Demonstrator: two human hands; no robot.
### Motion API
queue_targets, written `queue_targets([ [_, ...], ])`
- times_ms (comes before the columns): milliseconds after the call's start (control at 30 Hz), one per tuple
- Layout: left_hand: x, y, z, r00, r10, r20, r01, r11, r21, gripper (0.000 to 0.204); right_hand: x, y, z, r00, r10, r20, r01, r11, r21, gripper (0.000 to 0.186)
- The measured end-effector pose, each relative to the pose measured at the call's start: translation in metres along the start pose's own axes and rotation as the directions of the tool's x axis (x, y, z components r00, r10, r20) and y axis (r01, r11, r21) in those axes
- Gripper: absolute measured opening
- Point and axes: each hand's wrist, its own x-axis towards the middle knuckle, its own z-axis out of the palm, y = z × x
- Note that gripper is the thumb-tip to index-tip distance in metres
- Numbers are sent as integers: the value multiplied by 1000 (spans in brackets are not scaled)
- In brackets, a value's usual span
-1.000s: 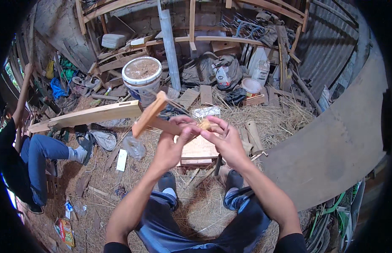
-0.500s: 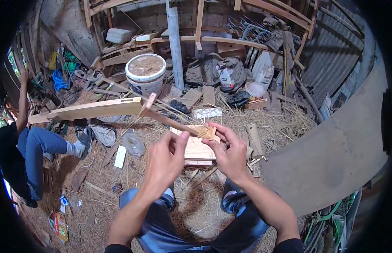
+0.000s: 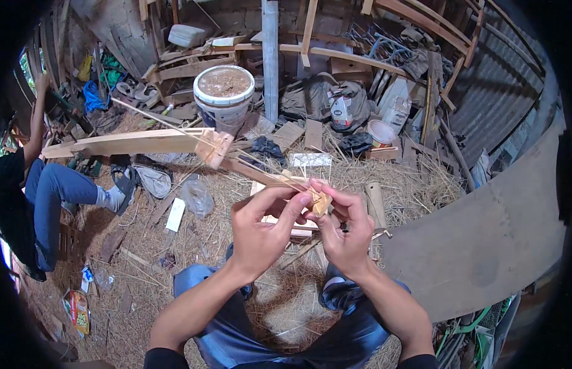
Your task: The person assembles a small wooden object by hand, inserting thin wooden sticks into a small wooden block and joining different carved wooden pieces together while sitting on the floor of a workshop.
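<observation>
My left hand [image 3: 261,234] and my right hand [image 3: 346,237] are closed on the near end of a wooden bar [image 3: 249,169], around a small yellowish wood piece [image 3: 319,203]. The bar angles up to the left and ends in a small square block [image 3: 213,149]. Several thin sticks [image 3: 152,114] run along it and stick out beyond that block. Below my hands a pale board [image 3: 298,232] lies over straw, partly hidden by them. My fingers hide how the sticks meet the near end.
Another person [image 3: 52,203] sits at the left. A long plank [image 3: 123,143] lies near them, behind it a white bucket [image 3: 206,101]. A large grey sheet [image 3: 470,240] slopes along the right. Straw [image 3: 421,184], scraps and bags cover the ground; timber [image 3: 396,74] stands along the back.
The bar's far block has turned to show its flat face. My left hand has shifted right toward the near end, beside my right hand, and its fingers now curl over the sticks.
</observation>
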Motion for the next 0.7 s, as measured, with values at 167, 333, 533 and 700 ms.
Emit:
queue_targets([
  [167, 2, 5, -6, 989, 142, 35, -144, 986, 87, 8, -1, 2, 1, 1000, -25, -16, 26, 998, 64, 34],
  [333, 3, 6, -9, 988, 153, 31, -154, 987, 53, 8, 0, 1, -2, 999, -39, -1, 39, 998, 41, 34],
  [533, 4, 4, -11, 984, 174, 45, -176, 983, 53, 10, -4, 3, -4, 1000, 5, 19, -5, 1000, -3, 35],
  [700, 4, 5, -9, 981, 186, 46, -188, 982, 36, 10, -1, 3, -1, 998, -60, 1, 60, 998, 21, 35],
])
